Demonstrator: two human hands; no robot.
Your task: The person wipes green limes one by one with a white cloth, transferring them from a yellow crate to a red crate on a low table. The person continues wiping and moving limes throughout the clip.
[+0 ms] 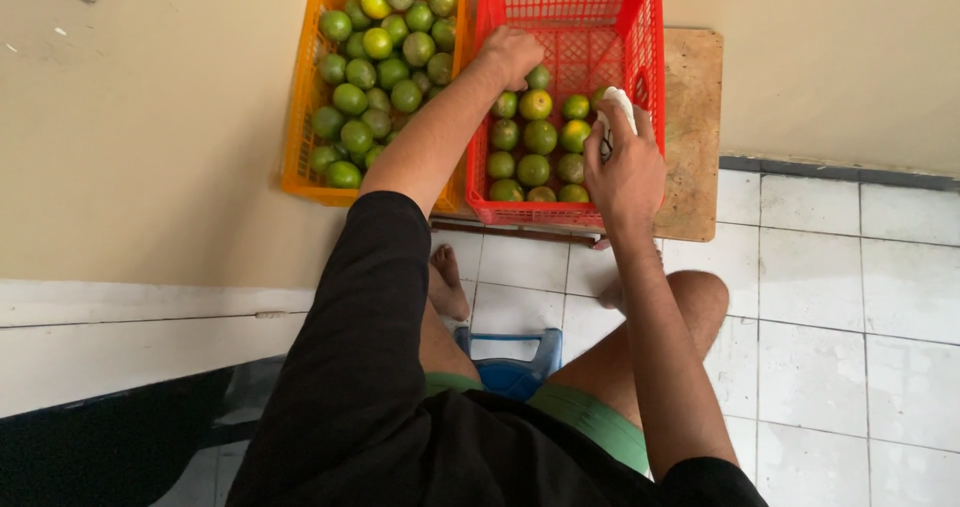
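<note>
Overhead, left hand [512, 55] cupped on limes [535, 137] in red crate [640, 27], right hand [625, 162] gripping white cloth [618, 105].

Green limes [533, 137] fill a red crate [590, 12] beside an orange crate [305, 97].

Floor's white tile [850, 297] on the right with dark grout lines, and it changes to a plain tan surface [150, 147] on the left and up top. A wooden board [692, 127] lies flat across where the two meet. The red crate [570, 97] sits mostly on that board, with green fruit [540, 137] covering its near half. The orange crate [375, 82] is right up against its left side, on the tan part, packed with the same fruit. A blue stool [515, 362] stands on the tiles, and a bare foot [447, 282] rests there just below the crates.
</note>
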